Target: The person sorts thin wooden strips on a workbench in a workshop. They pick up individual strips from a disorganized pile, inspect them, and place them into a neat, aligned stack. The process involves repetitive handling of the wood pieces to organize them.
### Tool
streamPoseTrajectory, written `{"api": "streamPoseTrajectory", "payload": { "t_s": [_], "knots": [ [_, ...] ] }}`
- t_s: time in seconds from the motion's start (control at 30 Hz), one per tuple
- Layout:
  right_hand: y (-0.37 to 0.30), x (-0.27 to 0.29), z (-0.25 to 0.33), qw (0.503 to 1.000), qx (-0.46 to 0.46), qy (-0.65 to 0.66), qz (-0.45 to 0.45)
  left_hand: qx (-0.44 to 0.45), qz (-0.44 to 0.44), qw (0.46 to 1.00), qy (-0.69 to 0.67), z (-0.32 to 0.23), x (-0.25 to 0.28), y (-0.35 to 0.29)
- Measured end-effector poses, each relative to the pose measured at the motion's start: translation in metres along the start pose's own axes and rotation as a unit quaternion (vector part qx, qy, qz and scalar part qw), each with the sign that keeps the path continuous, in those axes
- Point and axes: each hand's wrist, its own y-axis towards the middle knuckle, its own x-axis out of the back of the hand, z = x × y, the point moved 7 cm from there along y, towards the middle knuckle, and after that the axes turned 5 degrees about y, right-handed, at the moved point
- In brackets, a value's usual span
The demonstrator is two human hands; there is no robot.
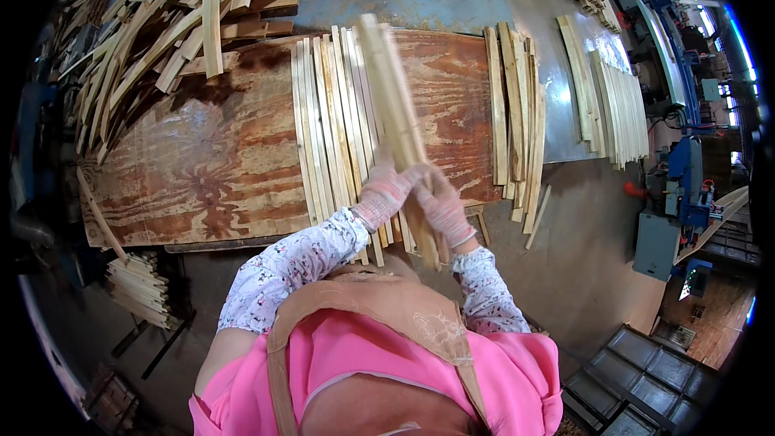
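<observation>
Left hand (pixel 384 192) + right hand (pixel 445 208) both wrapped round blurry wood slats (pixel 394 101), kinda slanted by slat row (pixel 324 129) on plywood tabletop (pixel 202 169).

We record bare, matt wood in the held slats (pixel 394 105), surface detail blurred, and smooth-looking pale wood in the slat row (pixel 327 129). The bench (pixel 210 178) shows boldly grained plywood, worn and patchy. We note glossy grey metal on the adjoining tabletop (pixel 557 121), knitted cloth gloves (pixel 383 195) and printed cloth sleeves (pixel 295 270).
</observation>
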Motion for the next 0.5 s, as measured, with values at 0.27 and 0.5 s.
{"api": "streamPoseTrajectory", "payload": {
  "t_s": [0.27, 0.5],
  "knots": [
    [0.054, 0.003, -0.036, 0.995, -0.062, 0.01, -0.073, 0.125, -0.092, 0.962, -0.224, 0.024, 0.067, -0.006],
    [0.118, -0.015, 0.009, 0.966, 0.158, -0.186, -0.081, 0.104, -0.175, 0.951, -0.232, 0.036, 0.154, -0.006]
  ]
}}
